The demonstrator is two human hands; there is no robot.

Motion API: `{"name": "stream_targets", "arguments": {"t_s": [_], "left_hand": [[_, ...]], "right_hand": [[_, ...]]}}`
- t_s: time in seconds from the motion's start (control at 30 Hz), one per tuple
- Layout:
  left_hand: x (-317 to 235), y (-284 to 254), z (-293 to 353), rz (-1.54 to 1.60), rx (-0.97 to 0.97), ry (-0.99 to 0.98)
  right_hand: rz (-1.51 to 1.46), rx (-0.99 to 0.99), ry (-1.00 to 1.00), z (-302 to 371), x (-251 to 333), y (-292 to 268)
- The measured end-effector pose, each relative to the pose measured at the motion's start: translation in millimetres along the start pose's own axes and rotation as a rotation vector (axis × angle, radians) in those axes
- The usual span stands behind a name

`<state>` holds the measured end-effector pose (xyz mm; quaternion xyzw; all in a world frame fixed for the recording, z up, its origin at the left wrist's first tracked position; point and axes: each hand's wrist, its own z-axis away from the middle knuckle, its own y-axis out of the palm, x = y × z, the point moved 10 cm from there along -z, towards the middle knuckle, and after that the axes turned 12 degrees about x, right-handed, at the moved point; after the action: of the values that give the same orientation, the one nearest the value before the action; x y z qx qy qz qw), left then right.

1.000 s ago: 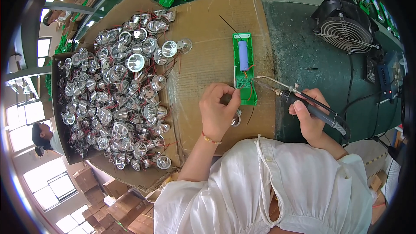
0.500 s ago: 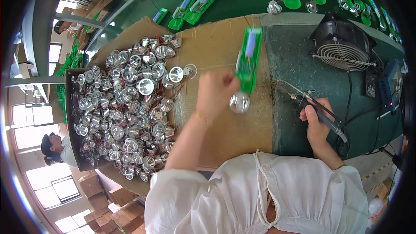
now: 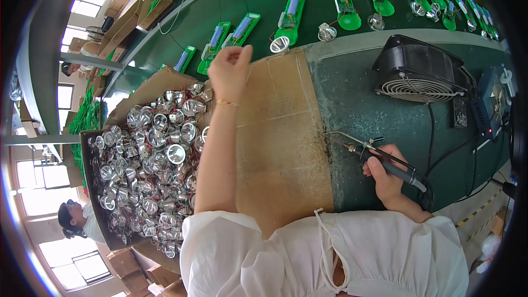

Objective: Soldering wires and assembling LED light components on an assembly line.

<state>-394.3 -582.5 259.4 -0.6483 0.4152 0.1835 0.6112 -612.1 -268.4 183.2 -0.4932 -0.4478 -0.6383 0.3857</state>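
Note:
My left hand (image 3: 229, 72) is raised over the cardboard's far left corner, fingers loosely curled and thumb apart, with nothing visible in it. Just beyond it, on the green belt, lie two green lamp housings, the nearer-right one (image 3: 242, 31) and another (image 3: 215, 41) partly behind the hand. To their right a green housing (image 3: 291, 16) rests with a silver reflector cup (image 3: 279, 44) at its near end. My right hand (image 3: 386, 173) is closed round a black soldering iron (image 3: 379, 159) with a thin metal feed tube, its tip pointing left over the green mat.
A carton (image 3: 91, 159) full of reflector cups with red wires stands at left. Cardboard (image 3: 280, 148) covers the bench middle. A black fan (image 3: 418, 71) and a blue soldering station (image 3: 484, 110) stand at right. Further green housings (image 3: 345, 11) line the belt. Two people are at left.
My left hand has let go of the green housing with its reflector cup, now on the belt, and moved left toward other housings. The right hand keeps the soldering iron. The view has shifted.

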Motion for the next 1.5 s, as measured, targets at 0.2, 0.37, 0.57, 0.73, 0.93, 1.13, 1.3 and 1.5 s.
{"name": "stream_targets", "arguments": {"t_s": [0.2, 0.37, 0.57, 0.73, 0.93, 1.13, 1.3, 1.5], "left_hand": [[-0.9, 70.3, -38.1, -0.367, 0.338, -0.274], [1.4, 73.9, -44.9, -0.193, 0.288, -0.164], [-19.3, 45.4, 39.2, 0.226, 0.382, -0.117], [-23.7, -2.1, 135.4, 0.255, 0.318, -0.119], [-37.9, -9.7, 227.7, 0.59, 0.401, -0.055], [-7.3, -2.6, 283.7, 0.745, 0.365, -0.559], [-12.5, -7.5, 284.9, 0.43, 0.195, -0.387], [-15.8, 2.1, 279.3, 0.34, 0.103, -0.183]], "right_hand": [[0.01, 0.002, 0.027, 0.0, 0.7, 1.6], [-0.03, 0.025, 0.026, -0.9, -2.9, 5.5], [-0.04, 0.014, 0.013, 2.4, 1.2, 1.2], [-0.054, 0.041, -0.041, 1.6, 5.6, 6.1], [0.036, 0.038, -0.081, 9.0, 13.1, 8.0], [0.085, 0.137, -0.128, 15.2, 29.9, 23.9], [0.377, 0.45, -0.257, 26.3, 50.9, 67.6], [0.396, 0.361, -0.184, 29.8, 34.4, 67.0]]}}
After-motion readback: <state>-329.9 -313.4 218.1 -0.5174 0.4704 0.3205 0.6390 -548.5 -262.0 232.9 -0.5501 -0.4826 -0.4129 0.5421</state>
